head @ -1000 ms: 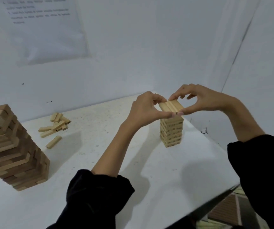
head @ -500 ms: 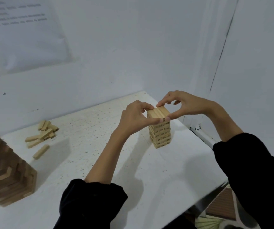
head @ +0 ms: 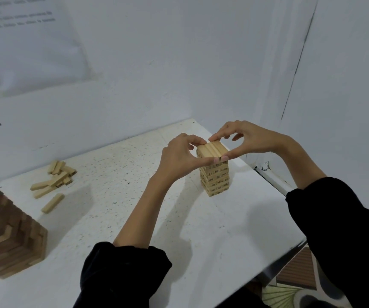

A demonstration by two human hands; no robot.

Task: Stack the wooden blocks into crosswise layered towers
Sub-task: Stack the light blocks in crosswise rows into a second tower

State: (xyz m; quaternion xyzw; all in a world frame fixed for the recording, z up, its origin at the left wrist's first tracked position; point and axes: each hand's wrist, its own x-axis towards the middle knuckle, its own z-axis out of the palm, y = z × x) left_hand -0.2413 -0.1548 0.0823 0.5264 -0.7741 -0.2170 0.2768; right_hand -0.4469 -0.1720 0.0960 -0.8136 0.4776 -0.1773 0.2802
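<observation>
Hands meet at the top of a small block tower (head: 215,178) on the far right of the white table (head: 117,210): the left hand (head: 180,157) and right hand (head: 249,138) pinch its top layer (head: 211,148) from both sides. Loose blocks (head: 53,182) lie far left; a bigger, darker tower (head: 8,236) stands near left.

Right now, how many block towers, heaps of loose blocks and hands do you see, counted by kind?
Block towers: 2, small tower and large tower
Loose-block heap: 1
Hands: 2, left hand and right hand, both pinching the small tower's top
Total: 5
</observation>
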